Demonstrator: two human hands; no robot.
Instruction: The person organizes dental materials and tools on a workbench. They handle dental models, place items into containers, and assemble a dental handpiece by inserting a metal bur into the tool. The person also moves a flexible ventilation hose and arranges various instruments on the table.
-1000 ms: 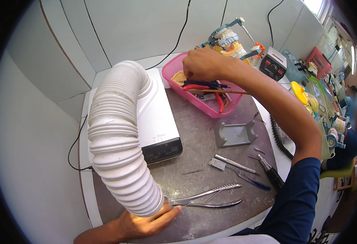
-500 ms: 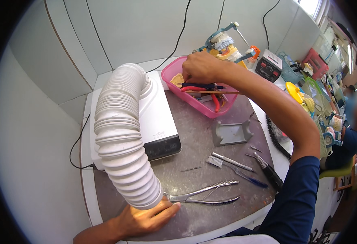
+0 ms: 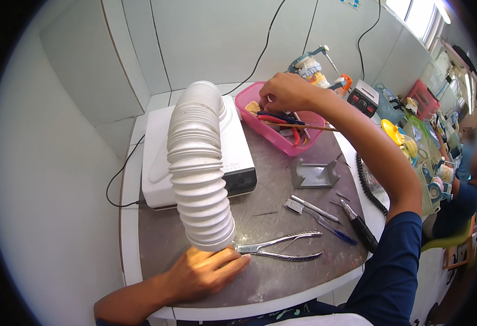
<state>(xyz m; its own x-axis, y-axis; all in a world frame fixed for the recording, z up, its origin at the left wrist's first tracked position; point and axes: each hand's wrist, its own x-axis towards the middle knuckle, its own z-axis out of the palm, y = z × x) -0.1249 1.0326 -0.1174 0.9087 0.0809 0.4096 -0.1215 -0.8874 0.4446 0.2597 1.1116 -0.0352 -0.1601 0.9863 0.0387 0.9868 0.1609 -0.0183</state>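
My right hand (image 3: 284, 92) reaches into the pink tray (image 3: 260, 127) at the back of the bench, fingers pinched among the tools lying in it; what it grips is hidden. My left hand (image 3: 208, 271) rests flat on the grey bench top (image 3: 282, 271) just under the mouth of the white ribbed hose (image 3: 198, 168), its fingers touching the jaw end of the metal pliers (image 3: 282, 247). The hose rises from the white box unit (image 3: 233, 146).
A small brush (image 3: 309, 207), a blue pen (image 3: 336, 233) and a black-handled tool (image 3: 361, 228) lie right of the pliers. A grey metal stand (image 3: 314, 175) sits behind them. A coiled black cord (image 3: 369, 190) runs along the right edge. Another person sits at far right (image 3: 466, 185).
My right hand has stayed in the pink tray, shifting slightly among the tools. My left hand has stayed by the hose mouth and pliers.
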